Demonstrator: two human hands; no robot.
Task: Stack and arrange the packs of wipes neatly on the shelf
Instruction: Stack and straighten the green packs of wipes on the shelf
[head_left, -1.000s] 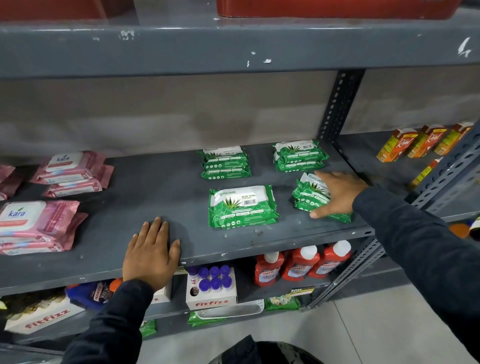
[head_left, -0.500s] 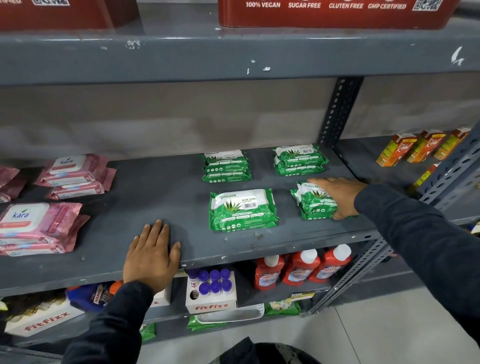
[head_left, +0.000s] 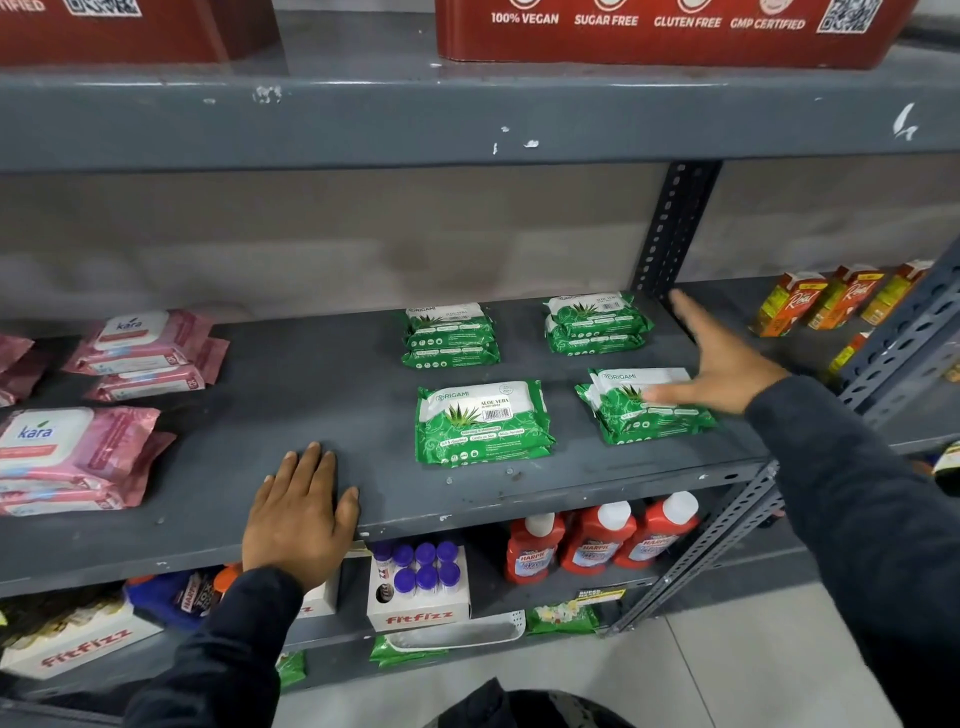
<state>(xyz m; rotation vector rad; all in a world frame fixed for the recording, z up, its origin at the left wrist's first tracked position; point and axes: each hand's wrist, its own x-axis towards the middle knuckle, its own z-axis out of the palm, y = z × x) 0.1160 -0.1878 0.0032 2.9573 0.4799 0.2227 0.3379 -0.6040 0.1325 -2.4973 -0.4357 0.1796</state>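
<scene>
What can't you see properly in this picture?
- Front right green pack: partly covered by the right hand, head view.
- Right hand: blurred; touching or hovering unclear.
- Far-left pink packs: cut off by the left edge.
- Red boxes: cut off by the top edge.

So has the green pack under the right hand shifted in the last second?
Yes. The front right green pack has turned from slanted to square with the shelf's front edge, lining up with its neighbour. The right hand is open.

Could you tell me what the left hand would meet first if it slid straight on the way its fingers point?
Nothing nearby: ahead of the left hand lies bare shelf, probably until the back wall.
</scene>
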